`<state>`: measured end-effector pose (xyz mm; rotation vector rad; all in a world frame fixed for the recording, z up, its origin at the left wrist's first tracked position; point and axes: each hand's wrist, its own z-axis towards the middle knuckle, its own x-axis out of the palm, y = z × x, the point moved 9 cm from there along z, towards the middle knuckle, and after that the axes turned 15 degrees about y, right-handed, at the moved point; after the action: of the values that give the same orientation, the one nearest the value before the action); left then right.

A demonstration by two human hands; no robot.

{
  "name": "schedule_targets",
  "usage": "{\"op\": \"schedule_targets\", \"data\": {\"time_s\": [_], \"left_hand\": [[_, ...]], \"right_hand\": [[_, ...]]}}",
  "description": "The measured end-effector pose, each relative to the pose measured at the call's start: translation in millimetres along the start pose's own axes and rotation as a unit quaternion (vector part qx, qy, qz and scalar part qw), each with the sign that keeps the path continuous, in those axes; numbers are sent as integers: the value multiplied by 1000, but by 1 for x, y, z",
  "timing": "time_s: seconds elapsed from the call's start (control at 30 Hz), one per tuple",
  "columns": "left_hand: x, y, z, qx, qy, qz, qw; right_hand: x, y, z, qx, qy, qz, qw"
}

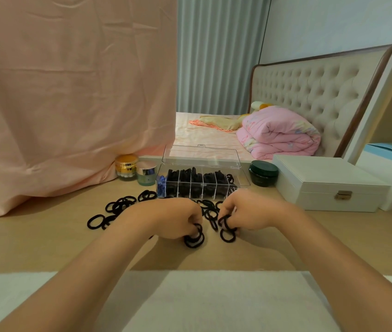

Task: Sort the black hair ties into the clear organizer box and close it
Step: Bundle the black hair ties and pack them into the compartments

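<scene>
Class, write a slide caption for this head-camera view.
Left hand and right hand pinch black hair ties on the table before the open clear organizer box.

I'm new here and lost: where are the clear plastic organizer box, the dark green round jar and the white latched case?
Clear plastic organizer box (pixel 201 155), head view, open lid.
Dark green round jar (pixel 263 169), head view, lid.
White latched case (pixel 321 174), head view, top.

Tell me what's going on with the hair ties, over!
Left hand and right hand each hold black hair ties. Organizer box open, mostly filled. Loose pile on table. Nothing blocks the box.
</scene>
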<state>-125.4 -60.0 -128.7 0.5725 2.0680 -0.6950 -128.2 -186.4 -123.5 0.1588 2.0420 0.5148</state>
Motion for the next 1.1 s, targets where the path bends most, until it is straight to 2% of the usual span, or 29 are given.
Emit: {"op": "schedule_targets", "data": {"time_s": [0.13, 0.2, 0.27, 0.37, 0.43, 0.6, 0.7, 0.83, 0.97, 1.1], "left_hand": [[-16, -3, -1, 48, -107, -84, 990], [-15, -6, -1, 61, -132, -99, 984], [-10, -10, 3, 58, -121, -85, 987], [-4, -9, 12, -3, -83, 6, 997], [-5, -11, 14, -14, -76, 47, 996], [-1, 5, 30, -33, -12, 43, 998], [-5, 7, 26, -13, -50, 57, 997], [-12, 8, 7, 50, -125, -59, 989], [-25, 22, -1, 67, -166, -165, 970], [-27, 30, -2, 53, -190, -182, 963]], "right_hand": [[-12, -2, -11, -28, -4, 70, 997], [-16, -4, -14, -38, -3, 82, 996], [-12, -4, -13, -36, 18, 73, 997], [2, -6, -6, -1, 52, 22, 998], [7, -9, 1, 23, 49, -19, 998], [7, -15, 6, 35, 57, -63, 996], [-1, -15, 1, 16, 30, -25, 999], [-19, -13, -4, -24, -81, 68, 994], [-14, -17, 5, 6, -128, -16, 992], [-9, -21, 21, 76, -115, -112, 984]]}}
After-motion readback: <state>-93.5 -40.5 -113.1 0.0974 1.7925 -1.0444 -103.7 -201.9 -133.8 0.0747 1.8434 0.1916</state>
